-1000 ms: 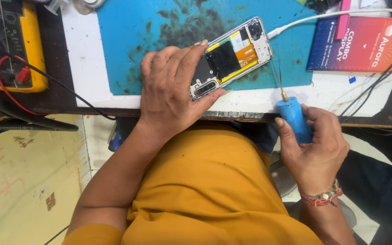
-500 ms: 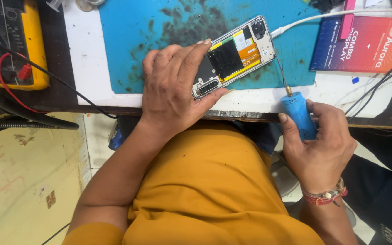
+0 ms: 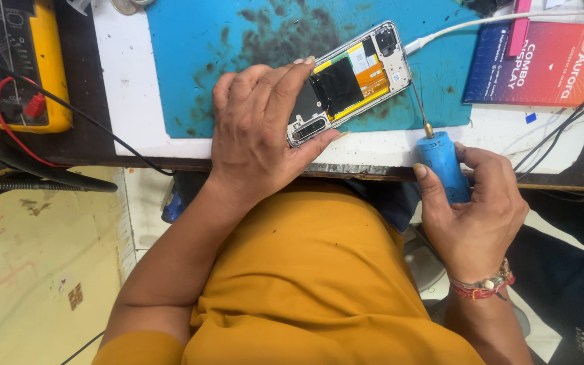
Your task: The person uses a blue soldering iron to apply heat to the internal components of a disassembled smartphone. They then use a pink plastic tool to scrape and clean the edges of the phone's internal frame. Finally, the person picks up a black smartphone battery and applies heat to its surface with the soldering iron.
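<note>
A workbench (image 3: 130, 115) with a pale top runs across the upper part of the view, and the person sits close against its near edge in a mustard-yellow shirt (image 3: 305, 284). Most of the bench top is covered by a blue work mat (image 3: 197, 61), stained with dark smudges towards its far side. At the far left stands a yellow meter (image 3: 32, 67) with a red lead and a black lead trailing from it over the bench edge. At the far right lies a flat box (image 3: 542, 64), dark blue and red, with a pink strip resting at its upper left corner. The left hand (image 3: 258, 138) is grasping an opened phone (image 3: 349, 81), which lies tilted on the mat with its back cover off, so that the dark battery and yellow and orange parts show; the fingers press on its lower end and the thumb lies along its near edge. A white cable (image 3: 488, 21) runs from the phone's upper end off to the right. The right hand (image 3: 474, 209) is closed round a screwdriver (image 3: 444, 165) with a thick blue handle, held just off the bench edge, and its thin shaft reaches up to the phone's right edge. A beaded bracelet (image 3: 484, 287) sits on that wrist.
</note>
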